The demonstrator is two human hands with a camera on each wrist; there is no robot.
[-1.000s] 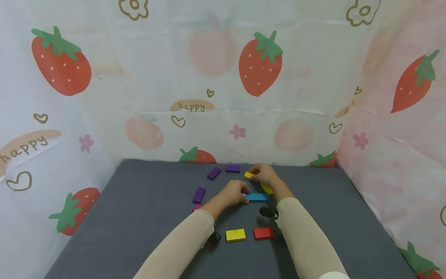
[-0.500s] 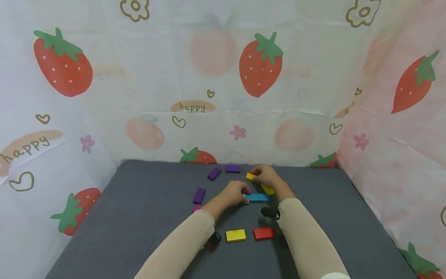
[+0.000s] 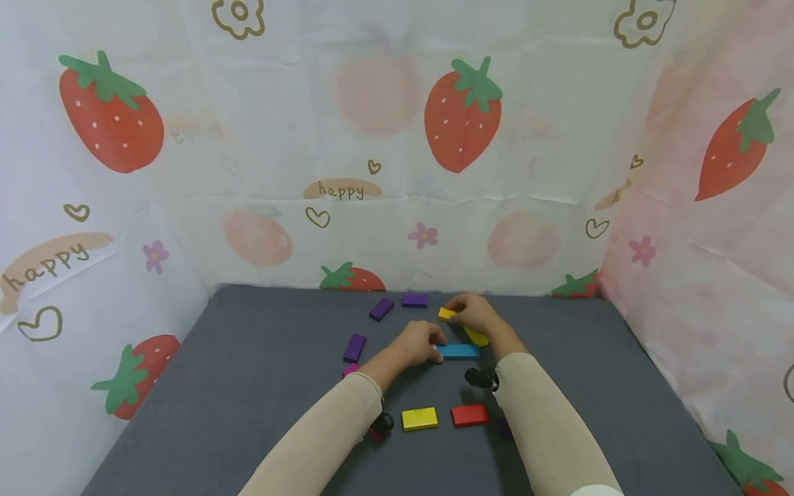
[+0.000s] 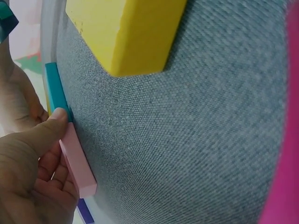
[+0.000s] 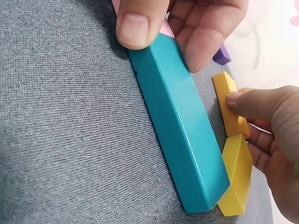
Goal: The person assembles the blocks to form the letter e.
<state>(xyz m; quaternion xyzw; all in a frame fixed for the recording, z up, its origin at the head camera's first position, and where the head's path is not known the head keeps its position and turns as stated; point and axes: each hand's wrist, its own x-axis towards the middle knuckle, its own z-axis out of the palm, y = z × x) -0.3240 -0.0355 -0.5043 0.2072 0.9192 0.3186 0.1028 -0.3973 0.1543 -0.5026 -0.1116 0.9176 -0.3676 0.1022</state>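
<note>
1. Teal block (image 3: 458, 351) lies mid-mat, long axis left to right.
2. Left hand (image 3: 422, 342) pinches its left end, fingers curled.
3. Right hand (image 3: 474, 311), farther back, pinches the far yellow block (image 3: 445, 314).

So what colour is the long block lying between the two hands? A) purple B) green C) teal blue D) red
C: the long block is teal blue, its end touched by the left hand, while the right hand pinches a yellow block beyond it.
</note>
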